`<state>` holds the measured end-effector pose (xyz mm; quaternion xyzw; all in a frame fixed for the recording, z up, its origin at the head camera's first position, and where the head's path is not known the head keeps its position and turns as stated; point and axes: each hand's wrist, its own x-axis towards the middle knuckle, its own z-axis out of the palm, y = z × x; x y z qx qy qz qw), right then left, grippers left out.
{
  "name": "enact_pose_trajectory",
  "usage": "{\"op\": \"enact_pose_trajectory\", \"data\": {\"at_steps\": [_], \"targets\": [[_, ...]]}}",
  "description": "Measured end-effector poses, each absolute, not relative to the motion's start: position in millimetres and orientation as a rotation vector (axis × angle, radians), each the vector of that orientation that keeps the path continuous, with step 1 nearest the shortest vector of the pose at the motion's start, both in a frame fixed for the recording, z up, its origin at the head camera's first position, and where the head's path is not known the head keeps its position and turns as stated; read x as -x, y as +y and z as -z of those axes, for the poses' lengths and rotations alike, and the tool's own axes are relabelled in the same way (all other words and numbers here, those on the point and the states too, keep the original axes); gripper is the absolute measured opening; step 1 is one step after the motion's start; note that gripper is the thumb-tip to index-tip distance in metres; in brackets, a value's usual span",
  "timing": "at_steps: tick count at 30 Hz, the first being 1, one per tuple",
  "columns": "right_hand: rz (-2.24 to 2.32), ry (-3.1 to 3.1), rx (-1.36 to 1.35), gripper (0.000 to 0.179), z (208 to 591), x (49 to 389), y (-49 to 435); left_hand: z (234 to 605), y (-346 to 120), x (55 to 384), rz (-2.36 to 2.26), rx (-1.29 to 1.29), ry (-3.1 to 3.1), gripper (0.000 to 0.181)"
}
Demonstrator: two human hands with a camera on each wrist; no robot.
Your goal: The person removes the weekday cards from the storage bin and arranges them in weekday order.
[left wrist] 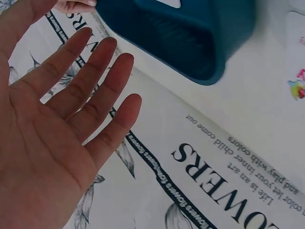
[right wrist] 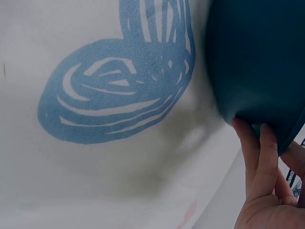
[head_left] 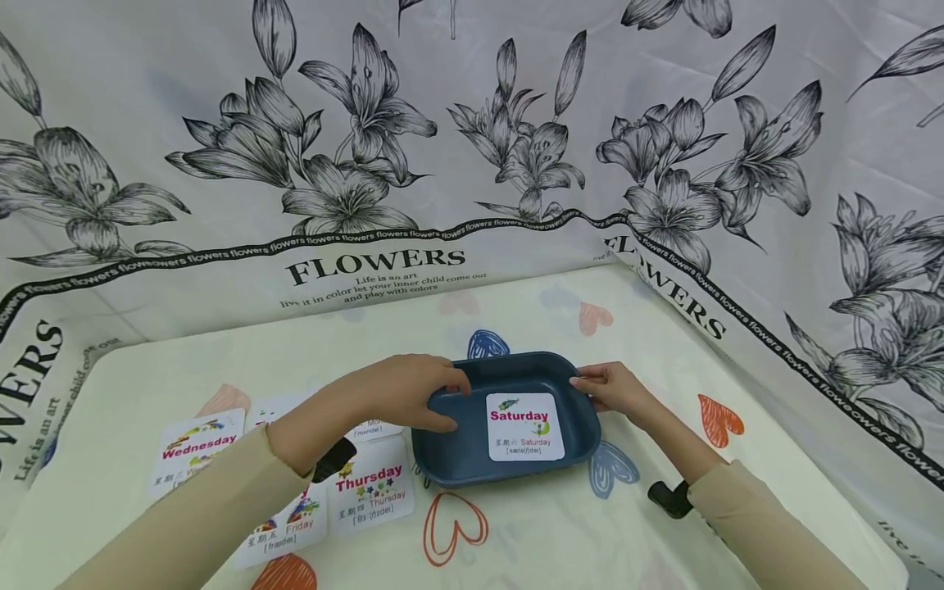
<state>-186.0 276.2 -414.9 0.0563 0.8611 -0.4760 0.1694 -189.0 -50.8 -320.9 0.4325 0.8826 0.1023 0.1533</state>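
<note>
A dark blue rectangular tray [head_left: 453,451] holds one white card printed "Saturday" [head_left: 525,428], lying in its right half. My right hand [head_left: 612,387] grips the tray's right rim. In the right wrist view, its fingertips press the tray's outer wall [right wrist: 262,62], with the thumb at the rim. Over the tray's left end is my left hand [head_left: 416,385], thumb and fingers spread apart and nothing in between. Its fingers [left wrist: 114,71] are extended with the palm bare in the left wrist view, beside the tray corner [left wrist: 217,52].
Left of the tray lie several white cards, among them Thursday [head_left: 372,485], Friday [head_left: 295,537] and Wednesday [head_left: 195,442]; my left forearm hides parts of some. Hearts are printed on the pale tablecloth [head_left: 560,524]. A flower-patterned curtain [head_left: 516,246] stands behind and at the right.
</note>
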Motion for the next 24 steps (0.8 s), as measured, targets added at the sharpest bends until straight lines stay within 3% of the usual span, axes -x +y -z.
{"op": "enact_pose_trajectory", "data": {"at_steps": [11, 24], "targets": [[1.382, 2.44, -0.142, 0.047, 416.8, 182.8, 276.7, 312.5, -19.3, 201.7, -0.28, -1.278, 2.496, 0.041], [1.38, 2.451, -0.131, 0.047, 417.0, 186.1, 278.7, 331.3, 7.4, 210.2, -0.191, -1.298, 2.495, 0.043]]}}
